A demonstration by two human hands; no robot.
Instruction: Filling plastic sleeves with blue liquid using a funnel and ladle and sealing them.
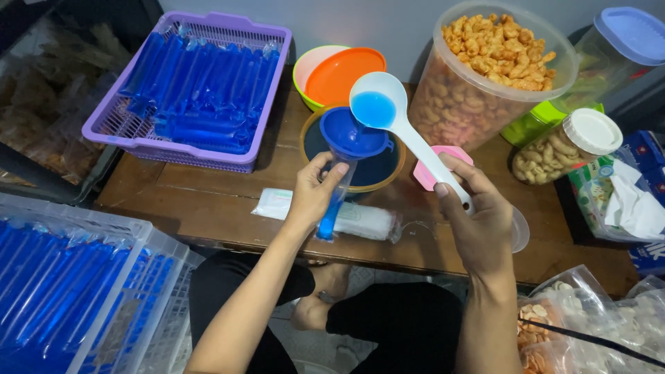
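My left hand [313,194] is closed around a thin tube bag [331,211] under the blue funnel [353,135]; my right hand [478,225] grips the white ladle [395,118], blue liquid in its bowl, tipped beside the funnel over the bowl [388,170].

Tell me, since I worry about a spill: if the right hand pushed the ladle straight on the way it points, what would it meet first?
Most likely the blue funnel held by the left hand: the right hand aims the white ladle up-left, its bowl of blue liquid right beside the funnel's rim. Depth is unclear; it could pass above toward the orange bowl.
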